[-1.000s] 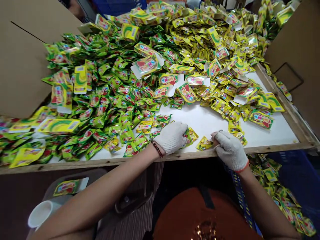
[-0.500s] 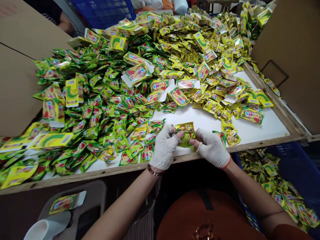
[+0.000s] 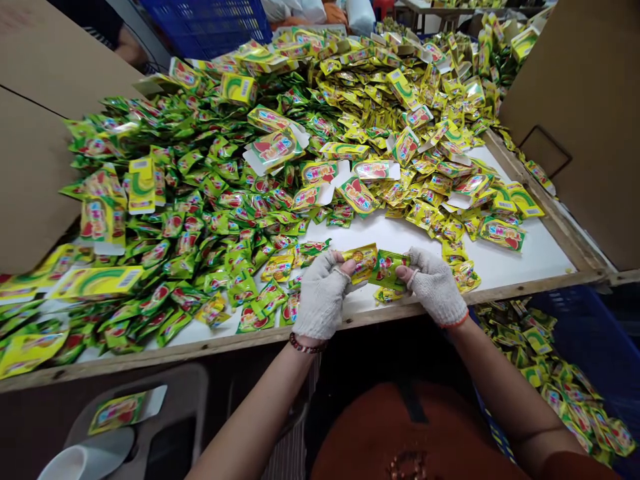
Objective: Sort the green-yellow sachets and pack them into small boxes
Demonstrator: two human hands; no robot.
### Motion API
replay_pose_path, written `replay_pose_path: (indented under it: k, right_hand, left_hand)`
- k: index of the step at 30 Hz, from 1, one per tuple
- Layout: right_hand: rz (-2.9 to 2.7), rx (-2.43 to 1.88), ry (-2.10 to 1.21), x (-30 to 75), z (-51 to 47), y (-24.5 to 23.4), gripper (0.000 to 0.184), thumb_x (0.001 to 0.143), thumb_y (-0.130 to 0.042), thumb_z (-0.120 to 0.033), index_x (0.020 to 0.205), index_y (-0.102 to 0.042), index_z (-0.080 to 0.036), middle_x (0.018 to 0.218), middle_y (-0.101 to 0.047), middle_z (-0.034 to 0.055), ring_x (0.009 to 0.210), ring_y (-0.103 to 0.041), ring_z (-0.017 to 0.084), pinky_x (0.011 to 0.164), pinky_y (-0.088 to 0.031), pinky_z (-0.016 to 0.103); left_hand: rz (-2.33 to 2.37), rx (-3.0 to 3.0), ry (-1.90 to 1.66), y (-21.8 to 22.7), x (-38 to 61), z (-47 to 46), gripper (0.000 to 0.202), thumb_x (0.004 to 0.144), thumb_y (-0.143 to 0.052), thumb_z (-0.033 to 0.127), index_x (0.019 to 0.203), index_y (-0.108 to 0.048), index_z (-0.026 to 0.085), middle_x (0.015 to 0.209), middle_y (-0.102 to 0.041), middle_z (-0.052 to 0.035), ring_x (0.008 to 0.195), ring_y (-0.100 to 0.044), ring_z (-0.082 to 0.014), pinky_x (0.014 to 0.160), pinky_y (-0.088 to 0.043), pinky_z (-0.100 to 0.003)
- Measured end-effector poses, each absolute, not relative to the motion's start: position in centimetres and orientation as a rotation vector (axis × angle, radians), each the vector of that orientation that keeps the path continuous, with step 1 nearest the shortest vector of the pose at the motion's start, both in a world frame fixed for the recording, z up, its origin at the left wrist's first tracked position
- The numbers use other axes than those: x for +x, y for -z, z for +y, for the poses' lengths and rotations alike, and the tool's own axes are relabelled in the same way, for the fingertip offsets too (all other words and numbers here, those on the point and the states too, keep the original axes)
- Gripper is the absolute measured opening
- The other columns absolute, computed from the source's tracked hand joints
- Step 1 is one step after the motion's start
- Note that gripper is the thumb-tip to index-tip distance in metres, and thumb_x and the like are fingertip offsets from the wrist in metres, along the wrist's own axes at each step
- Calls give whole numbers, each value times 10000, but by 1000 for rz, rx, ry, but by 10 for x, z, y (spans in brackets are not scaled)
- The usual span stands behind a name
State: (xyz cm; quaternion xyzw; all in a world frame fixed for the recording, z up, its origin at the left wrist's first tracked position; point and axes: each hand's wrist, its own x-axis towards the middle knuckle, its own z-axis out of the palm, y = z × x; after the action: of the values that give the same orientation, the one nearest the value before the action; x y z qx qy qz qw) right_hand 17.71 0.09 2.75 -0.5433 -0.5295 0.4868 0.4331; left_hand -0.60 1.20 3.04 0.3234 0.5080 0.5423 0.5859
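My left hand (image 3: 321, 297), in a white knit glove with bare fingertips, pinches a yellow candy packet (image 3: 364, 259). Gloved the same way, my right hand (image 3: 436, 287) grips a green candy packet (image 3: 390, 267) between thumb and fingers. The two packets meet edge to edge above the white tabletop (image 3: 345, 233), near its wooden front rim. Just below them, a small yellow packet (image 3: 387, 295) lies on the table. Green packets (image 3: 245, 287) are close by my left hand, and a yellow packet (image 3: 465, 275) lies beyond my right.
A heap of green packets (image 3: 200, 167) spreads left; yellow packets (image 3: 360, 93) pile at the back right. Printed cartons (image 3: 275, 150) lie on top. Cardboard boxes (image 3: 575, 133) flank the table. A blue crate (image 3: 590, 340) with packets stands below right. A white cup (image 3: 75, 463) sits lower left.
My hands have moved slightly apart. The yellow and green packets, overlapping before, are now side by side, one in each hand. A yellow packet now shows on the table below them.
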Motion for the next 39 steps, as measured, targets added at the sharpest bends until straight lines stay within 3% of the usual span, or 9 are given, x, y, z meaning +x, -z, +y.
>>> replay_pose_path:
  k: [6, 10, 15, 17, 20, 24, 28, 31, 39]
  right_hand:
    - [-1506, -1337, -1111, 176, 6, -32, 258, 793, -652, -430, 790, -571, -184, 659, -548, -21, 624, -505, 135, 567, -424, 252]
    - [-1643, -1346, -1011, 179, 8, -29, 180, 829, -620, -353, 787, -570, -185, 684, -548, -19, 664, -506, 136, 606, -418, 254]
    - [-1505, -1260, -1075, 180, 10, -27, 393, 809, -662, -346, 1148, -552, -182, 933, -632, 38, 724, -585, 140, 632, -496, 266]
    - [-1522, -1218, -1198, 183, 13, -30, 333, 822, -646, -353, 1097, -577, -179, 930, -647, 43, 716, -604, 142, 613, -516, 265]
    - [-1505, -1286, -1190, 189, 18, -33, 174, 834, -616, -335, 902, -587, -177, 784, -632, 9, 631, -587, 130, 548, -501, 245]
    - [-1405, -1332, -1145, 191, 22, -25, 145, 835, -592, -305, 916, -582, -185, 788, -640, 8, 608, -589, 134, 510, -492, 239]
    - [-1521, -1329, -1039, 185, 21, -12, 119, 862, -576, -298, 929, -596, -202, 777, -631, 12, 644, -571, 149, 559, -488, 257]
    - [-1633, -1320, -913, 184, 20, -10, 85, 876, -567, -286, 896, -594, -208, 759, -611, 8, 687, -564, 157, 617, -481, 267]
    - [-1459, -1290, -930, 189, 17, -12, 181, 890, -583, -358, 1009, -594, -222, 796, -636, 8, 621, -574, 145, 578, -507, 273]
  left_hand:
    - [1194, 1038, -1105, -31, -3, 3, 291, 745, -745, 442, 842, -670, 179, 726, -636, 9, 587, -537, -97, 543, -463, -211]
    - [1225, 1209, -1047, -40, -2, 3, 282, 718, -761, 439, 795, -680, 180, 728, -642, 0, 666, -567, -136, 620, -478, -241]
    - [1227, 1429, -1053, -45, 5, 8, 179, 770, -704, 385, 778, -675, 208, 729, -657, 1, 670, -573, -152, 615, -459, -254]
    - [1227, 1599, -1035, -48, 7, 16, 177, 809, -655, 384, 780, -676, 211, 732, -663, -7, 678, -579, -160, 627, -451, -264]
    - [1356, 1896, -998, -54, 6, 45, 238, 862, -576, 422, 822, -656, 201, 735, -650, -24, 682, -576, -173, 657, -446, -286]
    - [1791, 2176, -824, -57, 5, 111, 349, 862, -550, 498, 999, -630, 188, 935, -673, -103, 837, -629, -249, 738, -464, -348]
    - [2065, 2186, -501, -57, 16, 171, 687, 831, -498, 659, 1290, -510, 148, 1071, -683, -234, 1033, -639, -387, 820, -462, -445]
    - [2144, 2184, -330, -61, 30, 191, 841, 750, -582, 662, 1363, -423, 109, 1094, -679, -280, 1050, -643, -431, 861, -450, -484]
    - [1912, 2251, -514, -73, 19, 132, 475, 718, -643, 428, 1121, -524, 207, 942, -648, -122, 858, -643, -307, 705, -487, -389]
